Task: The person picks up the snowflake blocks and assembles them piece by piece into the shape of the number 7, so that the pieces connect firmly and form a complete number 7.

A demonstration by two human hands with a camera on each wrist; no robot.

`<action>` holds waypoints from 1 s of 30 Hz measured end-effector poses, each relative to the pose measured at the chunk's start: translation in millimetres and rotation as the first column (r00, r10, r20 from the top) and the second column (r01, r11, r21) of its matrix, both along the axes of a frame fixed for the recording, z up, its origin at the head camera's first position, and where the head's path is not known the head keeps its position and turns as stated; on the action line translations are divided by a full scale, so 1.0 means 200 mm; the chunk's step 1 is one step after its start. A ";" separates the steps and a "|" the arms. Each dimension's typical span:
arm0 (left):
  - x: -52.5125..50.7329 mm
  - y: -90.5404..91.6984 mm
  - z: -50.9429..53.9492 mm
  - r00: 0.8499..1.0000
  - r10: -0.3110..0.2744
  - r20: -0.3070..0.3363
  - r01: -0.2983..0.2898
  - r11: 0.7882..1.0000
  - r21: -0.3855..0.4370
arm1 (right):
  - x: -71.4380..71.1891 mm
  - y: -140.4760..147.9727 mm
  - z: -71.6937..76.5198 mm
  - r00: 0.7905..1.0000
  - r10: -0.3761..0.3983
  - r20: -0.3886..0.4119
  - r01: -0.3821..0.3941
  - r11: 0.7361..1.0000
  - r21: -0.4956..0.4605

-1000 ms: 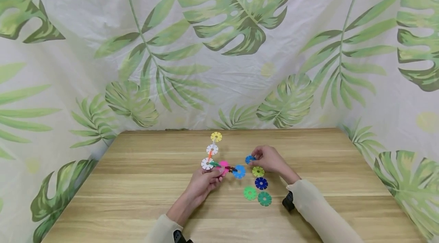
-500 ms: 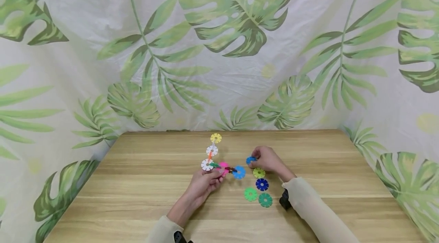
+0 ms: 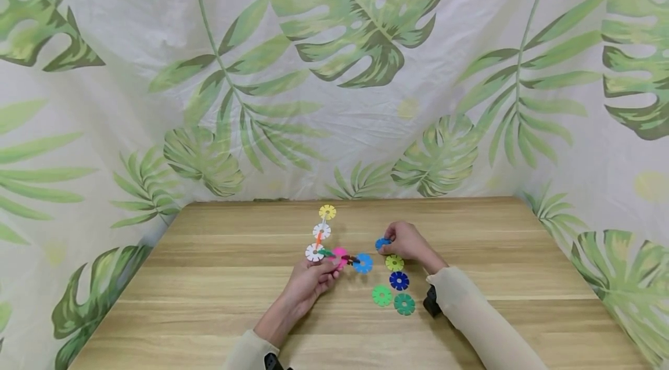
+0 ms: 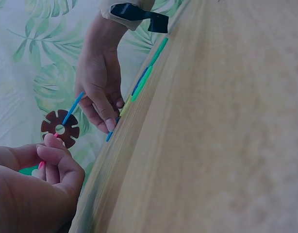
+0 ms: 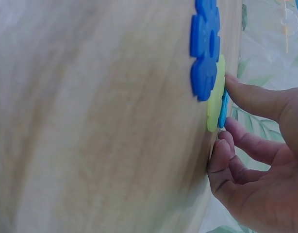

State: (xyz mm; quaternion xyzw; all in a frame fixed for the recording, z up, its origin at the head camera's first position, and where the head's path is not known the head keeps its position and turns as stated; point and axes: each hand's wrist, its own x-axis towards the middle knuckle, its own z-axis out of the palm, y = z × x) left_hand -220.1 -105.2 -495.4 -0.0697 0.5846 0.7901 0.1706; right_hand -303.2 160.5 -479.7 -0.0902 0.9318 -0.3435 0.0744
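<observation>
Left hand [image 3: 308, 282]: we are seeing the thumb and fingers pinching a pink disc [image 3: 342, 251], one member of a chain of slotted discs. Right hand [image 3: 410, 240]: we are seeing the thumb and fingertips pinching a blue disc [image 3: 382, 242] by its edges, low at the worktop [image 3: 209, 277]; whether it is touching the wood, we are not able to tell.

Outward from the pink disc, the chain is running in two directions. On one side, a dark green disc [image 3: 327, 252], seen edge-on, is linking it to a white disc [image 3: 310, 253]; beyond that, an orange disc [image 3: 319, 239], a second white disc [image 3: 317, 232], a pale edge-on disc [image 3: 324, 220] and a yellow disc [image 3: 323, 212] are leading toward the far edge. On the other side, a brown disc [image 4: 49, 128] is joining it to a light blue disc [image 3: 367, 265], which is standing clear of the worktop, near but apart from the right hand's disc.

Nearer the person, below the right hand, four loose discs are lying flat: a yellow-green disc [image 3: 399, 264] just beside the blue one, then a dark blue disc [image 3: 404, 282], then a bright green disc [image 3: 387, 297] and a teal disc [image 3: 410, 305] side by side. Behind the worktop, a leaf-patterned cloth [image 3: 334, 126] is hanging.
</observation>
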 end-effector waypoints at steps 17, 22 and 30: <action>-0.02 0.00 0.00 1.000 -0.001 -0.002 0.001 1.000 0.012 | 0.13 0.04 0.05 0.997 -0.042 -0.068 0.025 0.970 -0.243; -0.02 0.00 0.00 1.000 -0.009 -0.017 0.009 1.000 0.005 | 0.17 0.09 0.05 0.997 -0.075 -0.025 0.059 0.922 -0.382; -0.03 0.01 0.01 1.000 -0.008 -0.014 0.008 1.000 0.016 | 0.28 0.15 0.09 1.000 -0.013 -0.008 0.007 0.856 -0.518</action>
